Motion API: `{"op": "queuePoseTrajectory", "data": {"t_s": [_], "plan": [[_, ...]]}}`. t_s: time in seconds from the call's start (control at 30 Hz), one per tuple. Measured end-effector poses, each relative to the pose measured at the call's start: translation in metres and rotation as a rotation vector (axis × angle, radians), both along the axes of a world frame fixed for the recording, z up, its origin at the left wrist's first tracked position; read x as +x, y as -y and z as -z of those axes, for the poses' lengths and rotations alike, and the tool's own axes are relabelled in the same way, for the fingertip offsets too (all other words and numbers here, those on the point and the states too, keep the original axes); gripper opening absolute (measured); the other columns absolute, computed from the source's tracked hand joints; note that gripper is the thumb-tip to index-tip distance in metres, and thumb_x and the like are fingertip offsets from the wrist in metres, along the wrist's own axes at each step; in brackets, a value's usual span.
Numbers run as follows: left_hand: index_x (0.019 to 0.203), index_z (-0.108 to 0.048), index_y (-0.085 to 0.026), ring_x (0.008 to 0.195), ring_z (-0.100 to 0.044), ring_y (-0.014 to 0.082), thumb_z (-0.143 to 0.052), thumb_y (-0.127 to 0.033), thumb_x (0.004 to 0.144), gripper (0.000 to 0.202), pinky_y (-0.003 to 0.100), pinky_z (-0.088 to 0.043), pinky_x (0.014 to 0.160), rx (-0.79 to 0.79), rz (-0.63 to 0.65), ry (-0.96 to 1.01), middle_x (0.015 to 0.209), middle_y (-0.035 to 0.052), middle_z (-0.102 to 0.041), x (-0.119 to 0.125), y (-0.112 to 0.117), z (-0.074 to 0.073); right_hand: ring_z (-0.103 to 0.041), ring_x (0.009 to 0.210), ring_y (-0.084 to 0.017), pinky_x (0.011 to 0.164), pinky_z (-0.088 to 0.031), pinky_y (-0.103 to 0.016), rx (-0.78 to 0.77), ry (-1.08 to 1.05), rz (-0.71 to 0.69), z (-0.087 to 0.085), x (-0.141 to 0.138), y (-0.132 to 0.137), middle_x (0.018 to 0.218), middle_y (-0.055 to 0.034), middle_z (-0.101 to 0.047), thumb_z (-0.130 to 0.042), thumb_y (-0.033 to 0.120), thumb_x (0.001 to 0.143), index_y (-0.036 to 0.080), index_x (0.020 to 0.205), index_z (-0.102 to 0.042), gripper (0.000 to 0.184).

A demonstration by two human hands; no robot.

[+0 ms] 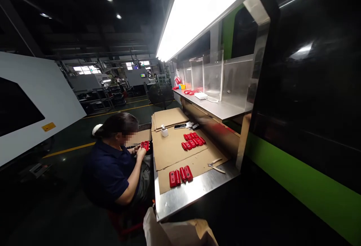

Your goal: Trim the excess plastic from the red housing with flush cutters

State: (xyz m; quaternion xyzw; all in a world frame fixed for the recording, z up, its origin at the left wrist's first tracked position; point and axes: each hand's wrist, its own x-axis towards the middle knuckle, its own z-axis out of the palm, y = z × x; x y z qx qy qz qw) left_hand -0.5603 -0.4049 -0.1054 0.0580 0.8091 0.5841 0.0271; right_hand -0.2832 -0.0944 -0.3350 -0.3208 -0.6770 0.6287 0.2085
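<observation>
1. Red parts [177, 177] lie on cardboard [169, 155] over the desk [194, 194]: four side by side near its edge, others in rows farther back.
2. A seated co-worker's hands [141, 152] grasp another red part [145, 145] beside the desk.
3. The wearer's hands are out of view; I cannot tell how wide they are.

Strip lamp [191, 12] above the workbench [169, 202]: main light source, overexposed to white, casting glare on the near metal edge [208, 180]. Floor [70, 169] left of the workbench: deep shadow. Dark panel [307, 99] right of the workbench: dim, with one pale reflection [303, 51]. Distant machinery [137, 77] beyond the workbench: soft, indistinct. Wide-angle distortion stretches shapes toward the frame's edges.
</observation>
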Motion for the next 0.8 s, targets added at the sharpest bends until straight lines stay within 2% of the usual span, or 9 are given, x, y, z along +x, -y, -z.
{"op": "queuePoseTrajectory", "data": {"t_s": [0.07,0.1,0.13,0.23,0.33,0.37,0.43,0.57,0.8], "plan": [[0.125,-0.062,-0.011,0.121,-0.062,0.0303,-0.038,-0.045,0.108,0.045,0.052,-0.055,0.097,-0.063,0.000,-0.007,0.128,0.0103,-0.064,-0.066,-0.001,-0.007,-0.075,0.087,-0.046,0.059,-0.060,-0.059,0.140,0.092,-0.162,0.006,-0.008,-0.021,0.088,-0.0064,-0.081,-0.069,0.081,0.048,0.045,0.088,-0.077,0.055],[0.128,-0.061,-0.013,0.123,-0.062,0.0289,-0.039,-0.048,0.107,0.046,0.052,-0.055,0.097,-0.120,0.001,-0.010,0.129,0.0106,-0.064,-0.097,-0.001,-0.007,-0.075,0.093,-0.043,0.076,-0.062,-0.059,0.211,0.126,-0.242,0.008,-0.023,-0.034,0.093,-0.0073,-0.081,-0.063,0.079,0.058,0.040,0.088,-0.078,0.052],[0.129,-0.060,-0.015,0.125,-0.062,0.0296,-0.038,-0.055,0.105,0.051,0.052,-0.057,0.095,-0.184,0.008,0.005,0.130,0.0115,-0.063,-0.126,0.000,-0.005,-0.074,0.104,-0.040,0.093,-0.059,-0.057,0.286,0.148,-0.309,0.010,-0.044,-0.046,0.103,-0.0082,-0.080,-0.057,0.076,0.069,0.035,0.096,-0.080,0.054],[0.128,-0.061,-0.021,0.136,-0.051,0.0382,0.010,-0.049,0.099,0.082,0.056,-0.055,0.084,-0.309,0.062,0.209,0.138,0.0040,-0.057,-0.196,0.001,0.012,-0.054,0.138,-0.032,0.122,-0.037,-0.045,0.489,0.181,-0.495,0.012,-0.132,-0.080,0.145,-0.0119,-0.061,-0.049,0.057,0.086,0.020,0.138,-0.064,0.066],[0.148,-0.044,-0.032,0.134,-0.055,0.0347,-0.028,-0.061,0.103,0.055,0.059,-0.057,0.094,-0.388,0.065,0.295,0.141,0.0070,-0.059,-0.244,-0.004,0.032,-0.029,0.154,-0.034,0.128,-0.022,-0.044,0.610,0.256,-0.653,0.015,-0.209,-0.099,0.163,-0.0144,-0.038,-0.068,0.040,0.072,0.015,0.152,-0.049,0.085],[0.152,-0.037,-0.035,0.129,-0.059,0.0334,-0.045,-0.065,0.098,0.063,0.060,-0.057,0.098,-0.399,0.049,0.297,0.140,0.0094,-0.061,-0.256,-0.008,0.037,-0.023,0.155,-0.037,0.128,-0.020,-0.047,0.631,0.295,-0.699,0.016,-0.226,-0.104,0.164,-0.0159,-0.035,-0.074,0.034,0.064,0.015,0.152,-0.049,0.094],[0.151,-0.037,-0.043,0.129,-0.058,0.0354,-0.042,-0.064,0.099,0.056,0.064,-0.055,0.097,-0.443,0.031,0.324,0.135,0.0014,-0.063,-0.271,-0.019,0.043,-0.020,0.155,-0.042,0.128,-0.016,-0.052,0.660,0.368,-0.776,0.020,-0.244,-0.110,0.163,-0.0187,-0.037,-0.081,0.026,0.052,0.014,0.150,-0.051,0.104],[0.150,-0.040,-0.045,0.134,-0.051,0.0408,-0.027,-0.060,0.103,0.051,0.067,-0.050,0.101,-0.517,0.042,0.308,0.138,-0.0070,-0.058,-0.262,-0.054,0.055,-0.035,0.149,-0.043,0.127,-0.021,-0.055,0.675,0.414,-0.829,0.030,-0.250,-0.119,0.158,-0.0163,-0.046,-0.081,0.030,0.059,0.019,0.148,-0.054,0.094],[0.160,-0.010,-0.045,0.143,-0.039,0.0467,-0.062,-0.061,0.079,0.098,0.072,-0.037,0.112,-0.608,0.205,0.248,0.158,0.0031,-0.042,-0.154,-0.118,0.115,-0.050,0.139,-0.043,0.119,-0.039,-0.058,0.610,0.349,-0.706,0.032,-0.229,-0.112,0.147,-0.0108,-0.059,-0.070,0.034,0.071,0.028,0.135,-0.068,0.064]]}}
